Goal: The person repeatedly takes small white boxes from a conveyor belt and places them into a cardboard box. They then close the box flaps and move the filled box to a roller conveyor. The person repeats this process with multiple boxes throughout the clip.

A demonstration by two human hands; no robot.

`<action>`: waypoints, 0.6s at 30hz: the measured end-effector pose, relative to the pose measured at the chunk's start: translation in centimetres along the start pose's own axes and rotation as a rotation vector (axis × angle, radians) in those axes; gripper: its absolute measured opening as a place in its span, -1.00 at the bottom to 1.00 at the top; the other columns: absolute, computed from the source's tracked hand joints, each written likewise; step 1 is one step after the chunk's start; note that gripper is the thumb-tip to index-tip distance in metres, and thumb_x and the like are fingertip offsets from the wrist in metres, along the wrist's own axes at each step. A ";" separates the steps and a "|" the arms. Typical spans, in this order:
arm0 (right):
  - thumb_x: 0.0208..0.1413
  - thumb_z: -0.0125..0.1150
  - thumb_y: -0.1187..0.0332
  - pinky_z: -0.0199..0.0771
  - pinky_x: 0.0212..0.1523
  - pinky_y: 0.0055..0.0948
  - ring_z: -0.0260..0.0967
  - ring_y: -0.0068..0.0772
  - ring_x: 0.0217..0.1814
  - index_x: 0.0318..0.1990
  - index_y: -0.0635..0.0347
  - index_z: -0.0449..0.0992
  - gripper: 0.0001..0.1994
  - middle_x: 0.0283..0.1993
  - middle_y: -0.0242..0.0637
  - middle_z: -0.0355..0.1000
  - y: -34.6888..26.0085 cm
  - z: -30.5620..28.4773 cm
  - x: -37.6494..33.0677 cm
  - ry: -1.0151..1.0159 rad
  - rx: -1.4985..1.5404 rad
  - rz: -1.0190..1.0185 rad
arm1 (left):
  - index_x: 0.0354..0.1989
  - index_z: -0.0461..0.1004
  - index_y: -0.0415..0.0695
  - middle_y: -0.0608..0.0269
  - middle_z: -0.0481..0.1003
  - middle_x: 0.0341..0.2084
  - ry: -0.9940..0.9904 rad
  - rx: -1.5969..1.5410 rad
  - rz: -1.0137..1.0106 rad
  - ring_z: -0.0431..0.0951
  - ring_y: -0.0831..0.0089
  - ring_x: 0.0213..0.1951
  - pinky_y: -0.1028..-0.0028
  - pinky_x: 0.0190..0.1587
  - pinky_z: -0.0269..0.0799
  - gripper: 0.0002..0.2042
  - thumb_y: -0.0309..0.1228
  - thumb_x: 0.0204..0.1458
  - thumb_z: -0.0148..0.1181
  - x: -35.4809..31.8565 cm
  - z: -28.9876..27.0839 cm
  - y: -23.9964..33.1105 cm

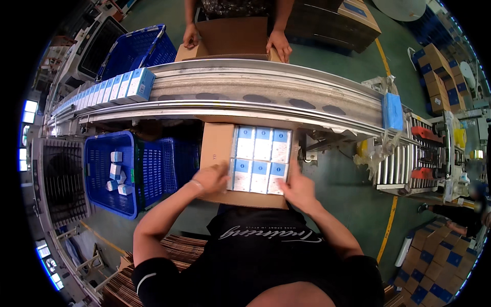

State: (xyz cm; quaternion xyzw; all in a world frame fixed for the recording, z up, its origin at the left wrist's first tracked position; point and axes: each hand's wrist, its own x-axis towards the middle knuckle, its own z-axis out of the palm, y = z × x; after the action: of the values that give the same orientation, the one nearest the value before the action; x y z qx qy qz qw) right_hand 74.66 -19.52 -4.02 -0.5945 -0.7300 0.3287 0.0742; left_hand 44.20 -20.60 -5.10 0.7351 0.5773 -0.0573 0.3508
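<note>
Left hand (pixel 212 179) and right hand (pixel 300 190) flanked an open carton (pixel 250 199) holding white-and-blue boxes (pixel 263 145). Blur hid how the left fingers were set by the left flap (pixel 217 146), so whether they gripped could not be told; opposite, the right thumb lay by the near corner box (pixel 275 175) while the fingers ran along the side wall, pinching it or merely resting, unclear which. The carton sat between the person's chest and the conveyor (pixel 276 88), its boxes in two rows of three. Good handling, as I judged it, called for light, even pressure from both sides: enough to keep the rows square, too little to dent a box. The left flap was best kept outward, clear of the box edges. Farther out, a line of boxes (pixel 139 84) stood on the conveyor's left end, a co-worker's hand (pixel 279 45) touched another carton (pixel 232 35) across it, and a blue basket (pixel 136 176) contained loose boxes (pixel 116 170).
</note>
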 end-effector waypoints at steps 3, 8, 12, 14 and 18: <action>0.07 0.01 0.03 0.43 -0.22 -0.14 0.43 0.09 -0.29 0.23 0.59 -0.26 -0.14 -0.37 0.17 0.43 -0.8 7.0 5.3 -0.296 -0.067 -0.233 | 0.22 0.09 -0.20 -0.02 0.15 0.17 -0.004 0.647 0.295 0.21 0.03 0.16 0.16 0.18 0.13 -0.48 -0.39 0.02 -0.06 4.6 3.5 -2.0; 0.10 0.01 0.08 0.37 -0.06 -0.14 0.35 0.07 -0.03 0.24 0.53 -0.15 -0.23 0.01 0.16 0.31 -2.1 4.2 6.0 -0.378 -0.043 -0.161 | 0.18 0.16 -0.18 0.02 0.14 0.20 0.691 0.799 0.354 0.13 0.11 0.23 0.03 0.22 0.00 -0.46 -0.40 -0.06 -0.02 9.2 -5.6 -0.6; 0.12 0.01 0.05 0.05 0.22 -0.15 0.15 -0.08 0.22 0.17 0.09 0.21 -0.48 0.15 -0.06 0.24 0.5 3.1 -3.7 -0.541 0.003 -0.354 | 0.14 0.23 -0.20 0.03 0.22 0.14 0.516 0.640 0.669 0.23 0.21 0.17 0.20 0.17 0.12 -0.49 -0.39 -0.07 0.00 5.2 2.6 -5.4; 0.11 0.04 0.12 0.06 0.20 -0.09 0.17 -0.02 0.18 0.17 0.12 0.22 -0.50 0.13 -0.04 0.26 0.4 3.0 -3.7 -0.315 -0.197 -0.288 | 0.10 0.28 -0.20 0.03 0.31 0.07 0.324 0.564 0.778 0.35 0.26 0.08 0.28 0.12 0.22 -0.55 -0.38 -0.01 0.01 4.3 2.7 -7.2; 0.17 -0.11 0.06 0.15 0.09 -0.03 0.26 0.12 0.05 0.13 0.27 0.21 -0.49 -0.01 0.14 0.33 1.9 8.7 6.4 0.507 -0.017 0.344 | -0.04 0.40 -0.18 0.10 0.49 -0.18 -0.142 -0.717 0.274 0.53 0.42 -0.19 0.49 -0.12 0.42 -0.72 -0.33 0.14 -0.04 7.4 -3.9 -8.8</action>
State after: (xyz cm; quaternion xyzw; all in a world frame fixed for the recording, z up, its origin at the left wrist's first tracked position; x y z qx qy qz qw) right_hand 70.10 -16.93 -13.63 -0.7731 -0.5795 0.1714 0.1925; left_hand 37.55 -11.56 -9.82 0.6303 0.4314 0.1446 0.6291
